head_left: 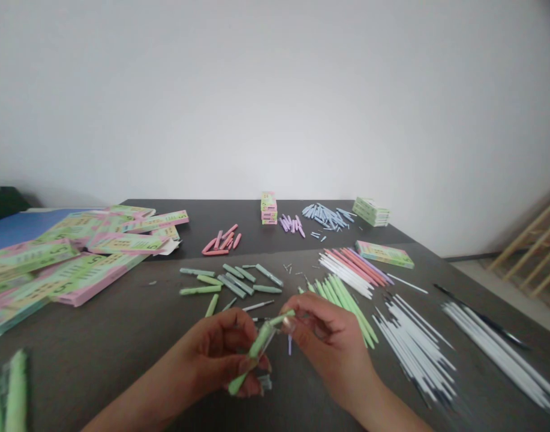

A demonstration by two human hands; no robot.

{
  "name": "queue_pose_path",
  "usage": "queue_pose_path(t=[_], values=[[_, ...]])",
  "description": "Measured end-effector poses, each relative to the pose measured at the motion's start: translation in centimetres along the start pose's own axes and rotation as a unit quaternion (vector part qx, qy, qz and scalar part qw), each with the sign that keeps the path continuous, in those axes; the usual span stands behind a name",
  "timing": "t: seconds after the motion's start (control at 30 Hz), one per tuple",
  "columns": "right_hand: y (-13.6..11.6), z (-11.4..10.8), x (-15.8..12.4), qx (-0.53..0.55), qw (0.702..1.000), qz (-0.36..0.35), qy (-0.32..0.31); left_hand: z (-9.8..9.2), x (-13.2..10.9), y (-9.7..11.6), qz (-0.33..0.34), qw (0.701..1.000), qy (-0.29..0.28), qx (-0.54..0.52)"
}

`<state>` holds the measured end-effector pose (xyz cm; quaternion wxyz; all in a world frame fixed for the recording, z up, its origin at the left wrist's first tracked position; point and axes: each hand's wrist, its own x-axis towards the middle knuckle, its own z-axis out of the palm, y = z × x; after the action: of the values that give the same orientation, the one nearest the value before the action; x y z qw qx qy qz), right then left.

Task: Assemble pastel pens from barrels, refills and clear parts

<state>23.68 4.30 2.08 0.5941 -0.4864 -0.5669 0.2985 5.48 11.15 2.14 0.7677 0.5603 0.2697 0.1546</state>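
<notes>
My left hand [227, 354] is closed around a light green pen [260, 345], held slanting up to the right above the dark table [122, 336]. A small grey part shows under its fingers. My right hand [326, 339] pinches the pen's upper end with thumb and fingertips. Just beyond the hands lie loose green and grey pen parts [232, 282] and a row of green pen barrels [342, 297].
Flat pink-and-green boxes [77, 258] are piled at the left. White refills [414, 345] and more white tubes [495, 351] lie at the right. Pink [223, 240], purple [291, 224] and blue [326, 216] parts and small box stacks [269, 209] sit at the back. Green pens [9, 390] lie near left.
</notes>
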Motion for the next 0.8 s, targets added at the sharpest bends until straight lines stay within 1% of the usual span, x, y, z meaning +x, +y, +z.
queue_pose_path(t=[0.07, 0.17, 0.27, 0.33, 0.43, 0.5, 0.57, 0.63, 0.73, 0.8], values=[[0.1, -0.3, 0.0, -0.006, 0.999, -0.019, 0.026, 0.3, -0.1, 0.1, -0.007, 0.995, 0.006, -0.099], [-0.1, -0.6, -0.2, -0.033, 0.997, -0.057, 0.047, 0.5, -0.3, 0.4, -0.015, 0.984, 0.034, -0.172], [-0.5, -0.6, -0.5, -0.062, 0.994, -0.081, 0.039, 0.2, -0.2, 0.5, -0.021, 0.975, 0.077, -0.206], [-0.6, -0.3, -0.8, -0.083, 0.991, -0.099, 0.013, -0.1, 0.0, 0.4, -0.020, 0.969, 0.106, -0.222], [-0.6, 0.5, -1.0, -0.096, 0.985, -0.138, -0.037, -0.4, 0.4, -0.1, -0.019, 0.965, 0.148, -0.217], [-0.4, 0.9, -1.1, -0.088, 0.984, -0.146, -0.050, -0.4, 0.7, -0.3, -0.017, 0.968, 0.164, -0.191], [-0.3, 0.9, -1.0, -0.082, 0.987, -0.135, -0.038, -0.3, 0.8, -0.4, -0.013, 0.972, 0.165, -0.165], [-0.3, 0.6, -0.7, -0.078, 0.990, -0.117, -0.013, 0.0, 0.7, -0.3, -0.011, 0.977, 0.156, -0.148], [-0.4, -0.1, -0.5, -0.082, 0.992, -0.092, 0.032, 0.3, 0.6, -0.1, -0.011, 0.979, 0.148, -0.138], [-0.4, -0.4, -0.4, -0.097, 0.990, -0.092, 0.047, 0.4, 0.5, -0.1, -0.013, 0.980, 0.150, -0.134]])
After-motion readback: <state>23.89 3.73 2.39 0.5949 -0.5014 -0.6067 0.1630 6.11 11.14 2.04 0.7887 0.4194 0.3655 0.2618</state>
